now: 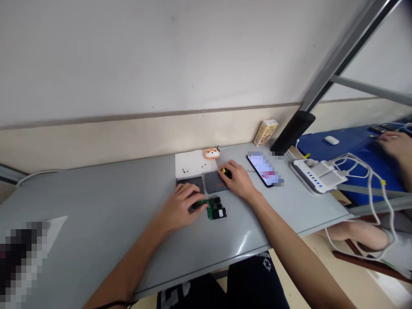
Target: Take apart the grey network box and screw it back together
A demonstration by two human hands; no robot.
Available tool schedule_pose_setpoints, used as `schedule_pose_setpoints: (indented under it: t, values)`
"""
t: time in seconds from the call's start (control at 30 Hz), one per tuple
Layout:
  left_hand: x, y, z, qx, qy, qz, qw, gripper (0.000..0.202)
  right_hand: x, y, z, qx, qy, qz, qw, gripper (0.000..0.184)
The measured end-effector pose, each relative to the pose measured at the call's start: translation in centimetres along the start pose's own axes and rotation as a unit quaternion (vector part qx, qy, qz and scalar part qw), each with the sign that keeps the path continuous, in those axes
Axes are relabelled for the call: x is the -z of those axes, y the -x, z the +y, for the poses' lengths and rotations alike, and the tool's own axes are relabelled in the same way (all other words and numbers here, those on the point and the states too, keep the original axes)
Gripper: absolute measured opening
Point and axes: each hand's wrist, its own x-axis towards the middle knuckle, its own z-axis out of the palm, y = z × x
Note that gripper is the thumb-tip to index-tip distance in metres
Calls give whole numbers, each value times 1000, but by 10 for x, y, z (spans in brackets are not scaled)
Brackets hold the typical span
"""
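Green board (210, 211) looks out, case parts (213, 183) apart, dark bits (183, 171) loose.
Right hand (238, 179) grips tool (224, 171); can't tell left hand's (180, 205) grip.

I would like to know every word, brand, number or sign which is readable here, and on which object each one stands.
No text can be read with certainty.
Dark clothing on the lap: white letters and emblem, letters too blurred.
Carton: print too small.
Phone: screen partly pixelated, unreadable.
Green circuit board: white label, too small.
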Motion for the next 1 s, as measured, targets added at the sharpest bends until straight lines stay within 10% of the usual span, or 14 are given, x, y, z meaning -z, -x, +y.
schedule_pose_setpoints:
  t: [1.0]
  values:
    - [-5, -2, 7, -19, 11, -63, 998, 16, -2, -1, 2, 12, -18, 15, 1000, 14]
